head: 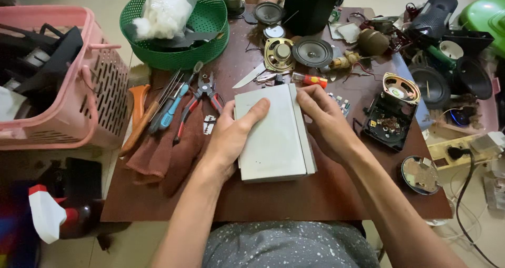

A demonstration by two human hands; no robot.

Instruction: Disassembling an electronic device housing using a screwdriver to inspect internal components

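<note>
A flat pale-grey rectangular metal casing (273, 136) lies near the middle of the brown table (315, 194). The left hand (231, 136) lies spread over its left edge, thumb on top, steadying it. The right hand (323, 120) curls against the far right edge, fingertips pressed to the seam; it looks like prying or sliding a panel, needing firm, even pressure. No labels show. Red-handled pliers (197, 102) lie left.

Both forearms bare, reaching forward from bottom edge, converging toward centre. Left hand (231, 136): palm down, thumb stretched rightward, fingers curled over left side. Right hand (323, 122): knuckles up, fingers bent downward, wrist angled inward.
</note>
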